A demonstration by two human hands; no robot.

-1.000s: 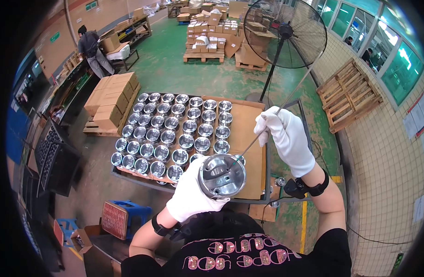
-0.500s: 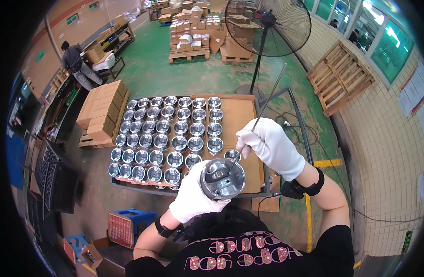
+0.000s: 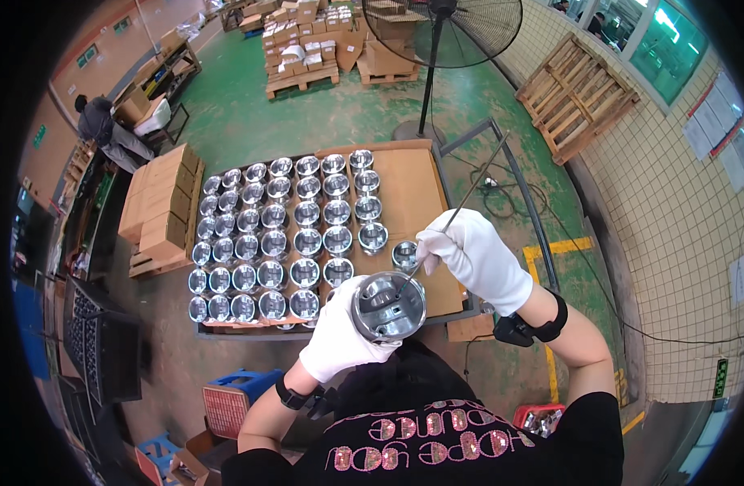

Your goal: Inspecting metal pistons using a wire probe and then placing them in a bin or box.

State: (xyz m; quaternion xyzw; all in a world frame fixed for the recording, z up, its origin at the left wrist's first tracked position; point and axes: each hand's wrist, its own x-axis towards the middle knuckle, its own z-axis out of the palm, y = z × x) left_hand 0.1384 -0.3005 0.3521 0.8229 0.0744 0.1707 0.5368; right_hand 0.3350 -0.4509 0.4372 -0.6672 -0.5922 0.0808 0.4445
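My left hand (image 3: 335, 338), in a white glove, grips a shiny metal piston (image 3: 403, 326) with its hollow side facing up. My right hand (image 3: 485, 263), gloved as well, pinches a long thin metal rod (image 3: 477, 181). The rod's lower end reaches into the piston, near a small hole inside; whether it touches the metal I cannot tell. Rows of similar pistons (image 3: 305, 273) stand on a cardboard-covered table (image 3: 412, 178) in front of me. One lone piston (image 3: 404, 255) stands just beyond the held one.
A large standing fan (image 3: 433, 69) is behind the table, with pallets of boxes (image 3: 303, 77) farther back. Stacked cartons (image 3: 157, 206) sit at the left. A wooden pallet (image 3: 579, 97) leans against the tiled wall. Cables (image 3: 493, 190) lie on the floor. A person (image 3: 109, 134) works at the far left.
The view has tilted and shifted, so the table and fan appear higher up. Both hands keep their grip, the rod's end still inside the piston.
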